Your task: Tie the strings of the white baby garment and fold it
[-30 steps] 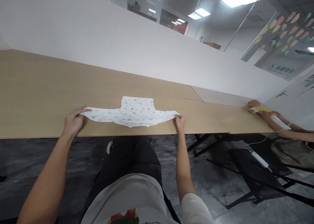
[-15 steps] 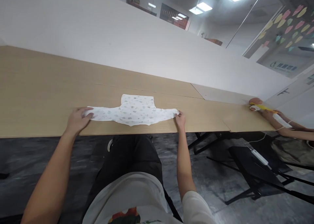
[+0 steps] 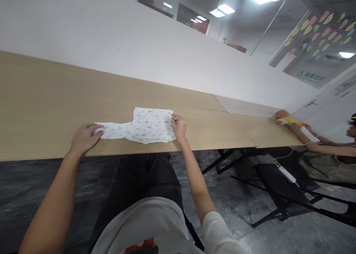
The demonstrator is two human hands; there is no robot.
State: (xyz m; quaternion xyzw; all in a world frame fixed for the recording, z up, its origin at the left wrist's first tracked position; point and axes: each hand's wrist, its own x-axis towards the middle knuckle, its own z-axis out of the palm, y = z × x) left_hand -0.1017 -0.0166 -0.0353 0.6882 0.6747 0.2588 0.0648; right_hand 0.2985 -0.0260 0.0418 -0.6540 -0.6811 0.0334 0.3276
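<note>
One printed garment [image 3: 150,126] lies flat on the surface [image 3: 55,98] by its near edge, one sleeve [image 3: 118,130] spread out. It looks light, soft and limp, hardly fragile, best taken by cuffs or edges. Of the two hands, the left hand [image 3: 86,137] holds that cuff between thumb and fingers; the right hand [image 3: 179,127] pinches cloth at the opposite edge. I count one other person [image 3: 319,168], far right.

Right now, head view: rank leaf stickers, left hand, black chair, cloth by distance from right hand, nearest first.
1. Cloth: touching right hand
2. Left hand: at the cloth's left end
3. Black chair: off right, lower
4. Leaf stickers: upper right, background
</note>
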